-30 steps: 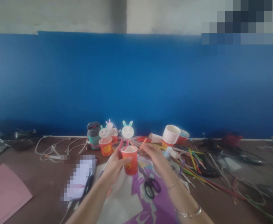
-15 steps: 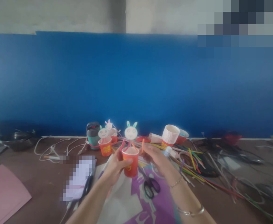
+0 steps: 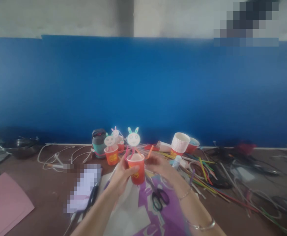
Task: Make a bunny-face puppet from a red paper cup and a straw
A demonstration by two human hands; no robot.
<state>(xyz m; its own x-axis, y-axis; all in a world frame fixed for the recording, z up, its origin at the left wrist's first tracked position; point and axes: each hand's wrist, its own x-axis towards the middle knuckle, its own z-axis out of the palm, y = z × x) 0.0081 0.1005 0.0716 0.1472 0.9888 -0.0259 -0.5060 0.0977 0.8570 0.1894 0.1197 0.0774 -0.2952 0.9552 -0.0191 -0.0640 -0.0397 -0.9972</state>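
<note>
A red paper cup [image 3: 138,173] with yellow print is held by my left hand [image 3: 122,173], thumb across its front and fingers around its left side. From the cup rises a white paper rabbit face [image 3: 133,139] with green-edged ears. Pink and orange straws stick out at the rim. My right hand [image 3: 159,165] is at the cup's right side, fingers bent by the orange straw [image 3: 150,151]; whether they grip it is too blurred to tell. Black scissors [image 3: 160,198] lie below on a purple and white sheet [image 3: 171,216].
Two more rabbit cups, the nearer one red [image 3: 112,155], stand behind left by a teal jar [image 3: 98,144]. Stacked white cups [image 3: 180,142] and loose colored strips [image 3: 207,186] lie right. A phone [image 3: 84,188] and pink paper [image 3: 7,203] are left.
The rabbit face has shifted slightly left and the cup a little up. My right hand's fingers have moved slightly down beside the orange straw. The whole view has shifted slightly.
</note>
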